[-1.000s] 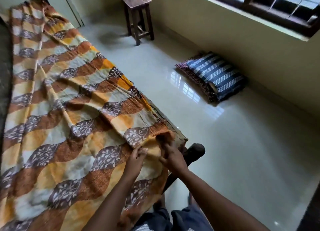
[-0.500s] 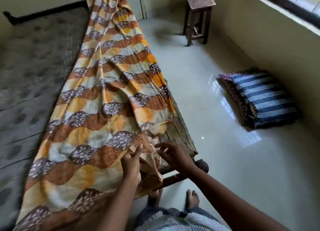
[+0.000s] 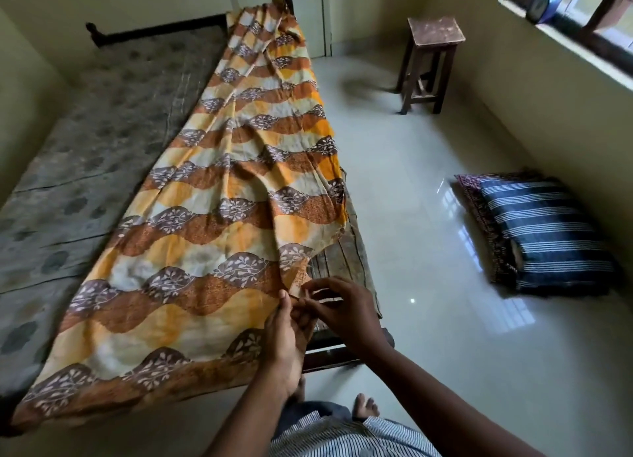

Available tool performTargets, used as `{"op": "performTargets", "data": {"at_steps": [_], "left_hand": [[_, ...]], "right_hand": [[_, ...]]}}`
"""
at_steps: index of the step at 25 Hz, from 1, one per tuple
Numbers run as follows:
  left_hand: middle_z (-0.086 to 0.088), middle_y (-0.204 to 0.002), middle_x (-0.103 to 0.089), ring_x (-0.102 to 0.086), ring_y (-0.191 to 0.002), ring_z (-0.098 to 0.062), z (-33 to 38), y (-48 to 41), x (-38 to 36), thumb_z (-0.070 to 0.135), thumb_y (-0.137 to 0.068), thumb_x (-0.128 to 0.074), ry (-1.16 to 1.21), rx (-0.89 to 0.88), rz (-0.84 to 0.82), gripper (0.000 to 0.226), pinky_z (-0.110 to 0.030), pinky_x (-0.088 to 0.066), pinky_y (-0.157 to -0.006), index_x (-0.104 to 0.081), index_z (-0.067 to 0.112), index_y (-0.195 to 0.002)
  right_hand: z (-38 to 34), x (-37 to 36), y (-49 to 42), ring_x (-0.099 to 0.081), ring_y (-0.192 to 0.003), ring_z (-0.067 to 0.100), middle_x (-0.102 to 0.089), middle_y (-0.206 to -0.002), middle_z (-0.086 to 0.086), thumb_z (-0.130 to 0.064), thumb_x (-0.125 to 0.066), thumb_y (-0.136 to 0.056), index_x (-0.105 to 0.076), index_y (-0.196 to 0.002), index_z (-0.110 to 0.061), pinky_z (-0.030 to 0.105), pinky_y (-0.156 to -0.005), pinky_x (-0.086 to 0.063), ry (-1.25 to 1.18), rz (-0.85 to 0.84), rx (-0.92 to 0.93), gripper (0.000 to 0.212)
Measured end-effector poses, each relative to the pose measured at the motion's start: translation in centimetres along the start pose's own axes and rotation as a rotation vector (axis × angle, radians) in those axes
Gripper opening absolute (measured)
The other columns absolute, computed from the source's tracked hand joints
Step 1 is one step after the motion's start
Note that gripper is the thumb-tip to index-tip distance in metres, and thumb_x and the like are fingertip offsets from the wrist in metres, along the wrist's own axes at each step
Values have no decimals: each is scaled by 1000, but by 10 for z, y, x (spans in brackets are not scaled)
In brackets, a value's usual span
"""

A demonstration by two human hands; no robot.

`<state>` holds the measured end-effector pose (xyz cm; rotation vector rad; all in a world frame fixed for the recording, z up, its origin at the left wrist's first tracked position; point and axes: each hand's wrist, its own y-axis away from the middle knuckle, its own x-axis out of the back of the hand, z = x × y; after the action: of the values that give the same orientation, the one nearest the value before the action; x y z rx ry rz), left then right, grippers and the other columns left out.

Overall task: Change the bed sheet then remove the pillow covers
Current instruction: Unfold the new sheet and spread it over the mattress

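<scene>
An orange, brown and cream patterned bed sheet lies in a long folded strip along the right side of the bed, over a grey patterned mattress. At the bed's near right corner my left hand pinches the sheet's edge. My right hand pinches the same corner fold from the right, fingers curled on the cloth. Bare wooden slats of the bed frame show beside the corner. A blue striped pillow lies on the floor by the right wall, on top of a darker patterned pillow.
A brown wooden stool stands on the glossy tiled floor near the far right wall. A window sill runs along the upper right. My bare feet are at the bed's foot end.
My view has swung left, showing more mattress. Both hands shifted along the sheet's corner; the fold has been pulled off the frame corner, baring more slats.
</scene>
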<state>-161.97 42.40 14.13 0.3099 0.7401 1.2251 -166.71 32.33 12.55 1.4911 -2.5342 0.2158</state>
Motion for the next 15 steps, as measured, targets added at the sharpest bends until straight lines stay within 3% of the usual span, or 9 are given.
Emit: {"op": "performTargets", "data": {"at_steps": [4, 6, 7, 10, 11, 13, 15], "left_hand": [[-5, -90, -70, -65, -88, -17, 0, 7, -15, 31, -97, -38, -146, -39, -22, 32, -28, -50, -75, -62, 10, -100], [-9, -95, -68, -64, -89, -18, 1, 5, -21, 30, -98, -38, -201, -24, -42, 33, -27, -50, -75, -61, 8, -105], [-11, -99, -67, -64, -89, -19, 2, 3, -23, 30, -97, -39, -201, -7, -56, 34, -26, -49, -74, -59, 6, -110], [-17, -120, -60, -61, -99, -19, 10, -5, -27, 27, -97, -41, -94, 31, -94, 41, -25, -53, -73, -47, 2, -128], [-16, -120, -60, -62, -99, -19, 12, -6, -28, 27, -97, -41, -62, 40, -115, 41, -24, -55, -68, -46, 3, -129], [-12, -112, -65, -65, -93, -17, 13, -6, -31, 26, -97, -40, -48, 67, -166, 37, -23, -57, -63, -49, 5, -127], [-13, -111, -65, -65, -94, -19, 9, -5, -34, 26, -97, -40, -40, 83, -186, 37, -24, -58, -68, -50, 3, -125]], "right_hand": [[1, 10, 4, -65, -78, 1, -64, -90, -10, -14, -71, -81, -72, -96, -17, 15, -67, -54, 150, 66, 121, 15], [2, 14, 3, -63, -77, 2, -65, -87, -11, -17, -67, -85, -69, -92, -19, 16, -67, -53, 197, 118, 74, 7], [4, 15, 3, -63, -79, 2, -66, -89, -7, -18, -62, -89, -66, -92, -20, 16, -68, -52, 108, 133, -39, 5], [13, 23, -2, -63, -88, 17, -67, -97, 11, -17, -42, -98, -61, -99, -10, 25, -71, -51, -665, 314, -530, 20], [21, 29, -3, -64, -84, 21, -68, -92, 13, -16, -41, -98, -63, -99, -6, 28, -68, -51, -803, 405, -649, 24], [40, 41, 0, -66, -76, 25, -69, -80, 13, -28, -47, -96, -64, -92, -3, 34, -65, -52, -842, 482, -789, 31], [54, 50, 7, -68, -79, 31, -71, -86, 16, -37, -64, -85, -64, -96, -4, 41, -71, -56, -874, 409, -836, 35]]}}
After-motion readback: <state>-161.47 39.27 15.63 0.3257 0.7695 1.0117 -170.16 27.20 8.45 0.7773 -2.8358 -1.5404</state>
